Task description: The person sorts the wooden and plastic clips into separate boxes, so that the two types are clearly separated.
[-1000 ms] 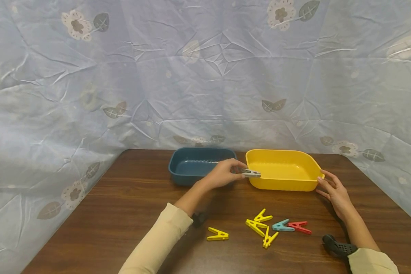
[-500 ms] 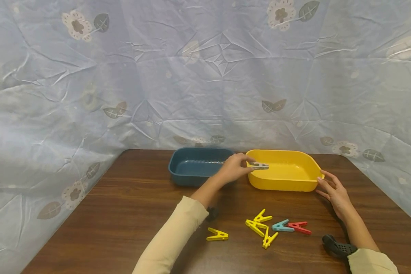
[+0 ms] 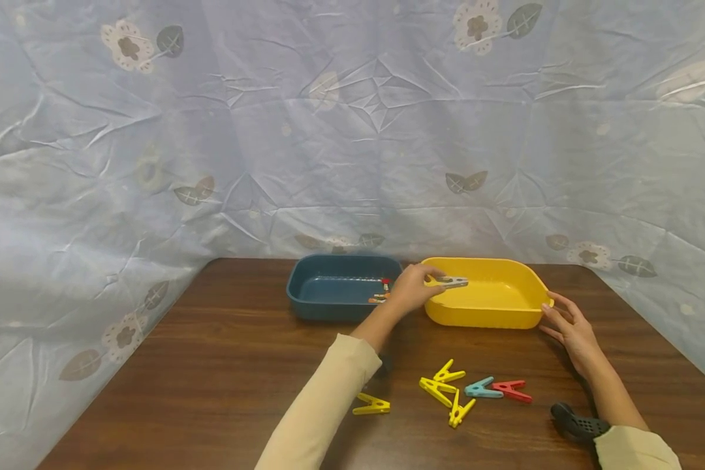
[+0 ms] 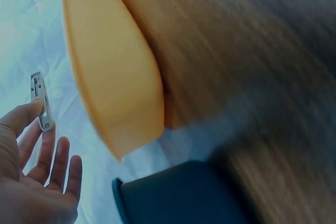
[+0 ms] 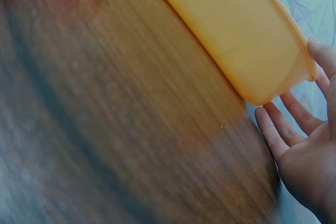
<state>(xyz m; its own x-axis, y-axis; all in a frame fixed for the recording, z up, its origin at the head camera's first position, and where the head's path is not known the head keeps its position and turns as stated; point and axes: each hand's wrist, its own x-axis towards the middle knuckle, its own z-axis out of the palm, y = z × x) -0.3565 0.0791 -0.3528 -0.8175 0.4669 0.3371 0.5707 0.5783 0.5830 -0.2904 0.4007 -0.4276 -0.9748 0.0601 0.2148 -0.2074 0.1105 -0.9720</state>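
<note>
My left hand (image 3: 411,288) pinches a pale grey clothespin (image 3: 455,282) between thumb and fingertips, above the left part of the yellow plastic basin (image 3: 487,318). In the left wrist view the clothespin (image 4: 46,120) lies between thumb and forefinger, while the other fingers are spread loosely. My right hand (image 3: 577,336) holds the basin's right end. Its thumb (image 5: 321,56) sits on the rim, and fingertips touch the end wall from outside. Several yellow clothespins (image 3: 437,390), a light blue one (image 3: 483,390) and a red one (image 3: 512,390) lie on the table in front.
A dark blue basin (image 3: 323,311) stands left of the yellow one, with small orange, red and white items (image 3: 380,298) at its right side. One yellow clothespin (image 3: 375,408) lies apart, beside my left sleeve (image 3: 323,398). A patterned cloth (image 3: 352,143) hangs behind the wooden table (image 3: 211,365).
My left hand has carried the grey clothespin rightward and slightly up, from the yellow basin's left edge to over its inside. Small items in the blue basin came into view. The right hand stayed put.
</note>
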